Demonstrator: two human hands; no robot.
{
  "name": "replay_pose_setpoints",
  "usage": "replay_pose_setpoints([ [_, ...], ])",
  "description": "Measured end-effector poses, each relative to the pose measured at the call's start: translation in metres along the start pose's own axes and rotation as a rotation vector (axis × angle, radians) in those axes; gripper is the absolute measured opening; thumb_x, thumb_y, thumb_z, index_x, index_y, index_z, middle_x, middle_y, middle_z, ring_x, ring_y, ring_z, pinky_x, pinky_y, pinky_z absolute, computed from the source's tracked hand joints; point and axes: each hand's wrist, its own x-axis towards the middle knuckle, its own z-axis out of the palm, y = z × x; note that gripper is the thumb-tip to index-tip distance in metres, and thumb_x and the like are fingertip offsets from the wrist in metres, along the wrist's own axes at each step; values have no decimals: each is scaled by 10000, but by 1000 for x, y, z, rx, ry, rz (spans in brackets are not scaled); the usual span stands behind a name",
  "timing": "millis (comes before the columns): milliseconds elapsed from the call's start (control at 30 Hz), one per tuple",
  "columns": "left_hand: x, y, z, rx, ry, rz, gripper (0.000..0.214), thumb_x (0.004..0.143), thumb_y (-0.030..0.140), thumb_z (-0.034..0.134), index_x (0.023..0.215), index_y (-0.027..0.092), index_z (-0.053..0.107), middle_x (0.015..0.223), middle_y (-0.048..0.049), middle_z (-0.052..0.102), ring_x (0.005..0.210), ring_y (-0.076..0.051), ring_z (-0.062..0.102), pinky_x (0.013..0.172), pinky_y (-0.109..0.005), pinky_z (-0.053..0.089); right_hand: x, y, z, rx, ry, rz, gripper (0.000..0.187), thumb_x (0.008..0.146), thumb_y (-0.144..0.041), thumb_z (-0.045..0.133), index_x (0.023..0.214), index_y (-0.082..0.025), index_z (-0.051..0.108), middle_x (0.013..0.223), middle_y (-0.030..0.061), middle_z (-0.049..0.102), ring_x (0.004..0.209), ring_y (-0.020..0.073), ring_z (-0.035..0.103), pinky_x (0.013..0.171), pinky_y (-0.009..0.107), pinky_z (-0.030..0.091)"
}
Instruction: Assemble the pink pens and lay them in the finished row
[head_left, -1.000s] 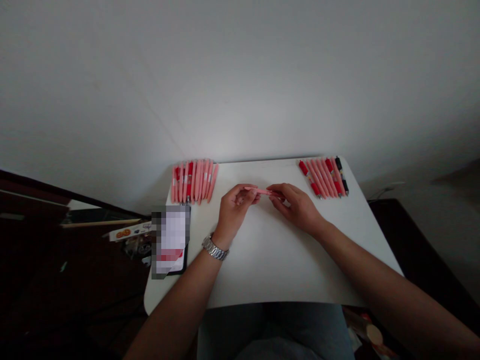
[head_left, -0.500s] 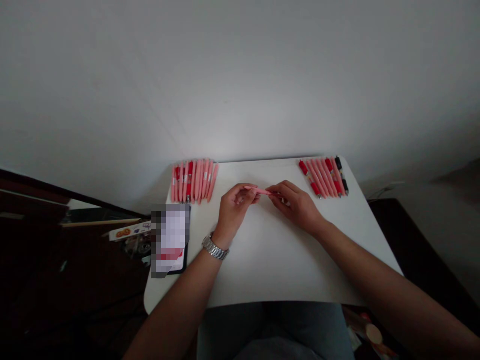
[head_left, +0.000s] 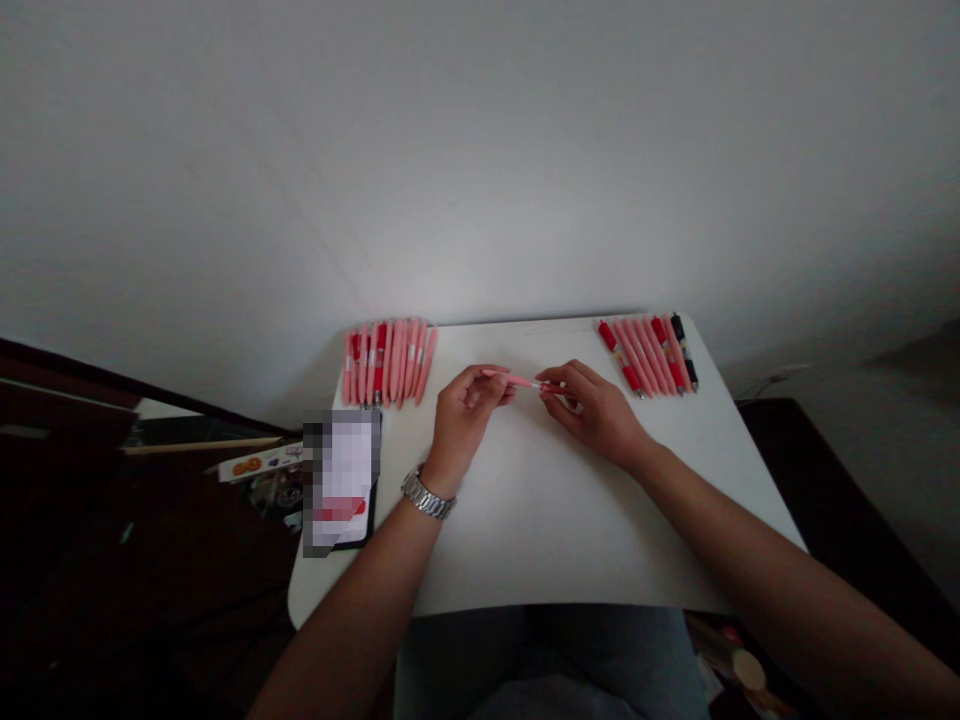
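Observation:
Over the middle of the white table [head_left: 540,520], both my hands hold one pink pen [head_left: 516,379] lying sideways between them. My left hand [head_left: 465,415], with a metal watch on its wrist, is closed round the pen's pink barrel. My right hand [head_left: 592,410] pinches the pen's other end, where a small gap with a thin light part shows between the barrel and a red piece. A row of several pink and red pens [head_left: 386,360] lies at the table's far left corner. Another row of pink, red and black pens [head_left: 649,352] lies at the far right corner.
A blurred card in a dark holder [head_left: 341,480] lies on the table's left edge. A white wall rises behind the table. Dark clutter and a printed box [head_left: 255,465] sit on the floor to the left; my lap is below the near edge.
My hands have drawn slightly apart, and the pen now shows a small gap between the pink barrel and the red end in my right hand.

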Motion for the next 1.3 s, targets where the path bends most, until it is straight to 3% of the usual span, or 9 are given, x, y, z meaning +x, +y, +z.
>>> replay_pose_setpoints([
  [700, 4, -7, -6, -118, 46, 4, 304, 893, 427, 725, 1053, 169, 704, 989, -73, 733, 883, -144, 720, 867, -297, 615, -1, 4, -1, -66, 11, -14, 164, 1011, -265, 530, 1135, -233, 633, 953, 55, 669, 684, 149, 605, 600, 273, 447],
  [1300, 8, -3, -10, -116, 163, 68, 274, 922, 458, 673, 978, 191, 642, 1005, -58, 709, 923, -155, 724, 875, -320, 616, -2, 7, -2, -38, 28, 9, 151, 1014, -286, 530, 1122, -235, 623, 961, 57, 666, 691, 153, 618, 610, 280, 468],
])
